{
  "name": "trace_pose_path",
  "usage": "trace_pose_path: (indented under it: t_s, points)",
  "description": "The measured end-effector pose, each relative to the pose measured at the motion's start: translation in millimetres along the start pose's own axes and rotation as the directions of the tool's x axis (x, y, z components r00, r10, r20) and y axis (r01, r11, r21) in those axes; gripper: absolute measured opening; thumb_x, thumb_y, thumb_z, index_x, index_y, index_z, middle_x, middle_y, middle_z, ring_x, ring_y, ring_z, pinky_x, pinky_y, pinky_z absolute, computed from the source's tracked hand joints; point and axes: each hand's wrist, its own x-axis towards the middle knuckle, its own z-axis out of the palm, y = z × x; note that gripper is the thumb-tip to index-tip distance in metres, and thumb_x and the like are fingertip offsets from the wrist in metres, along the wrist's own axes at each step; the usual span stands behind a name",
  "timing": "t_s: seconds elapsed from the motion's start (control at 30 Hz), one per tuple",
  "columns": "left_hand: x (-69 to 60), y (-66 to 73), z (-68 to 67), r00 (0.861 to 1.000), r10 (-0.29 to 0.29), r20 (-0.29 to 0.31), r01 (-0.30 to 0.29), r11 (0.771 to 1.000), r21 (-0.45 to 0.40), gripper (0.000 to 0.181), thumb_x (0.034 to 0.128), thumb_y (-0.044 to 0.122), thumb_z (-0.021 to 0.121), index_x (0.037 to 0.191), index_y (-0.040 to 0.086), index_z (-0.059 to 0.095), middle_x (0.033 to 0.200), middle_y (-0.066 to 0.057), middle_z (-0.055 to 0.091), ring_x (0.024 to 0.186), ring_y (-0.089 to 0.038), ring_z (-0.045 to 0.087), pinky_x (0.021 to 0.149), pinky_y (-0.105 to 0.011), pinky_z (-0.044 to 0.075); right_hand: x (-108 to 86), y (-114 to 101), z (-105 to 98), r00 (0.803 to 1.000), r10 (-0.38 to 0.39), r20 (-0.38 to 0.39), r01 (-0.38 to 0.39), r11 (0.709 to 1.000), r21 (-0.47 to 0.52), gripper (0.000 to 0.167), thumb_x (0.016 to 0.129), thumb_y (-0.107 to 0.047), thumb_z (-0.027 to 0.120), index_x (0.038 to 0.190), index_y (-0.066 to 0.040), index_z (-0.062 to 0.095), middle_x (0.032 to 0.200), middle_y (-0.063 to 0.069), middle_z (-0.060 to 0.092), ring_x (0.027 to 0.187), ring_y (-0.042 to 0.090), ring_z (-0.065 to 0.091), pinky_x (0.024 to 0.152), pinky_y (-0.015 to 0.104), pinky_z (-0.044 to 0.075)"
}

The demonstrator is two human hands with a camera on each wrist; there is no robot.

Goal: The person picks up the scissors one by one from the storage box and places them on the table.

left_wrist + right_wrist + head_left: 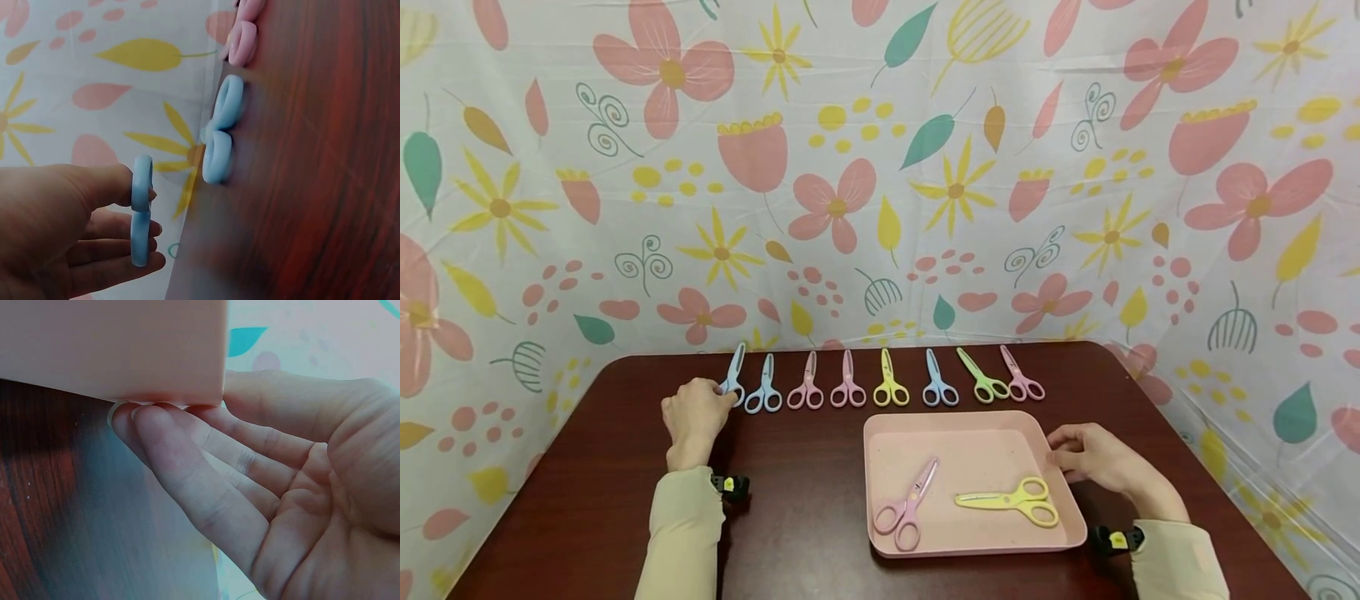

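At the left end of a row of scissors, my left hand (695,419) pinches a pair of blue scissors (142,184) by the handle loops, thumb on one side and fingers on the other. Its blade points toward the back in the head view. Beside it lies a second pair of blue scissors (765,387). My right hand (1108,467) holds the right rim of a pink tray (973,450), its fingertips against the edge in the right wrist view. Inside the tray lie pink scissors (912,507) and yellow scissors (1011,501), apart from each other.
Along the table's back edge the row continues with pink scissors (847,383), yellow scissors (890,383), green scissors (983,379) and several others. The dark wooden table (797,492) ends at a flower-printed curtain (880,183).
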Motion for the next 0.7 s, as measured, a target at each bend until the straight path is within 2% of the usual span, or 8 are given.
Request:
trace_pose_path:
  t_s: [0.17,0.3,0.5,0.7]
  points:
    - [2.3,-5.2,3.8,1.0,0.004,0.02,-0.004,1.0,0.007,0.036,0.0864,0.024,0.069,0.054,0.013,0.059,0.052,-0.003,0.052,0.056,-0.027,0.051,0.075,-0.053,0.037,-0.6,3.4,0.0,1.0,0.0,0.004,0.0,1.0,0.005,0.026,0.091,0.0,0.062,0.111,0.015,0.057,0.09,0.015,0.066,0.083,0.029,0.067,0.068,0.039,0.056]
    - [2.5,-6.8,4.9,1.0,0.017,0.024,-0.018,1.0,0.022,0.04,0.0866,0.022,0.069,0.05,0.012,0.055,0.047,-0.001,0.046,0.05,-0.025,0.046,0.065,-0.046,0.038,-2.4,4.6,0.4,1.0,0.001,0.008,-0.001,1.0,0.007,0.026,0.091,0.0,0.062,0.111,0.015,0.057,0.09,0.015,0.066,0.083,0.029,0.067,0.068,0.039,0.056]
    - [0.4,-9.4,5.4,0.999,0.043,-0.009,-0.042,0.999,0.021,0.044,0.0856,0.016,0.067,0.046,0.013,0.048,0.044,0.0,0.042,0.045,-0.024,0.043,0.05,-0.039,0.033,-0.7,1.8,-0.1,1.0,-0.022,0.011,0.022,1.0,0.006,0.026,0.09,0.001,0.062,0.111,0.016,0.057,0.09,0.016,0.066,0.082,0.03,0.067,0.068,0.039,0.056]
    - [-0.1,-11.5,7.5,0.999,0.031,-0.022,-0.031,1.0,0.003,0.047,0.0847,0.011,0.064,0.044,0.014,0.041,0.043,0.001,0.034,0.043,-0.021,0.036,0.046,-0.036,0.027,0.1,0.0,-0.5,1.0,-0.026,0.014,0.025,1.0,0.009,0.026,0.09,0.002,0.061,0.111,0.017,0.057,0.09,0.016,0.066,0.082,0.03,0.067,0.068,0.039,0.056]
